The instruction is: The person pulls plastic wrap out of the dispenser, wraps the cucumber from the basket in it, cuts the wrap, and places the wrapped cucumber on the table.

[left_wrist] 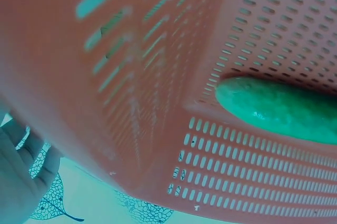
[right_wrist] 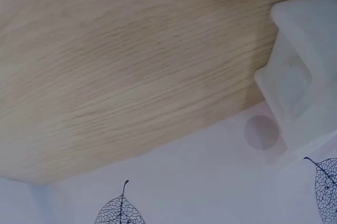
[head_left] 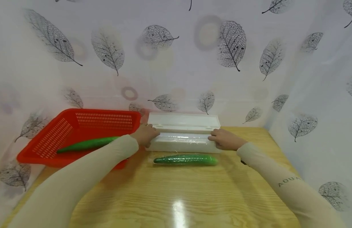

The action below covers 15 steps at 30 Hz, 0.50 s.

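Note:
A white cling film dispenser point(head_left: 184, 146) stands at the back of the table with its lid point(head_left: 184, 120) raised, and the film roll point(head_left: 183, 136) shows inside. My left hand point(head_left: 145, 135) grips its left end, fingers at the lid's edge and thumb lower on the front. At the opposite end my right hand point(head_left: 225, 139) holds the box with curled fingers. Just in front lies a cucumber point(head_left: 185, 159) wrapped in clear film. The right wrist view shows the dispenser's end point(right_wrist: 303, 76), without the hand; the left wrist view catches part of the left hand point(left_wrist: 23, 176).
To the left, a red perforated basket point(head_left: 107, 118) holds another cucumber point(head_left: 87, 145), partly behind my left sleeve. A leaf-patterned curtain point(head_left: 181, 63) hangs behind and beside the wooden table point(head_left: 153, 196).

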Each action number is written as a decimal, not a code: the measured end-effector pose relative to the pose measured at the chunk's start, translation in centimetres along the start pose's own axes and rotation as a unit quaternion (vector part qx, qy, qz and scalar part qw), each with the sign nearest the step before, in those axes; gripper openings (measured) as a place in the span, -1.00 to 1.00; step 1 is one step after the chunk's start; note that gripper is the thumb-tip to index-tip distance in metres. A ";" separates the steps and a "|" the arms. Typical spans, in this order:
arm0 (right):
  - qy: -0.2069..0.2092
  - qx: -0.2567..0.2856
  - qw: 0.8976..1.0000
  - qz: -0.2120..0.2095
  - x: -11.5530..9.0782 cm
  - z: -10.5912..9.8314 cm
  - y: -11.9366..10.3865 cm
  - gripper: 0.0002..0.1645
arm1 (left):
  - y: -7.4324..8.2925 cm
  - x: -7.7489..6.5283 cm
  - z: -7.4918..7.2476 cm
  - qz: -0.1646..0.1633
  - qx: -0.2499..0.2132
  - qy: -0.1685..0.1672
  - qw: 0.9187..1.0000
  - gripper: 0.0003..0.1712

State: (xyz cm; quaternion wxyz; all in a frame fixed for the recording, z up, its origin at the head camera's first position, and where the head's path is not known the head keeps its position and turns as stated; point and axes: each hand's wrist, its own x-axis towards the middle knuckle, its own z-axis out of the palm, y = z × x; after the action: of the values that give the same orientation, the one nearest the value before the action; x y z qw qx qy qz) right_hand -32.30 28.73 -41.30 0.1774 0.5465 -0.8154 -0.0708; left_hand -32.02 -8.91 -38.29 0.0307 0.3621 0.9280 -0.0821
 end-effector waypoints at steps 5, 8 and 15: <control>-0.003 0.008 1.000 0.009 -1.3 -0.4 0.1 -0.79 | -0.2 -0.1 0.4 0.000 0.005 0.016 1.000 -0.58; -0.012 0.011 1.000 0.021 -1.5 -0.7 -0.1 -0.80 | -0.3 -0.1 0.6 0.003 -0.001 0.014 1.000 -0.57; -0.009 0.014 0.999 0.039 -2.1 -1.0 -0.4 -0.80 | -0.1 0.1 0.5 0.013 0.015 0.020 1.000 -0.58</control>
State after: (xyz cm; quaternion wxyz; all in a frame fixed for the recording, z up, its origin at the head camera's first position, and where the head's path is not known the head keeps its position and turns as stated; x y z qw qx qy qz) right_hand -30.86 30.60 -40.90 0.1651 0.5162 -0.8385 -0.0568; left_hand -32.18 -9.02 -38.76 0.0078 0.3759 0.9224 -0.0878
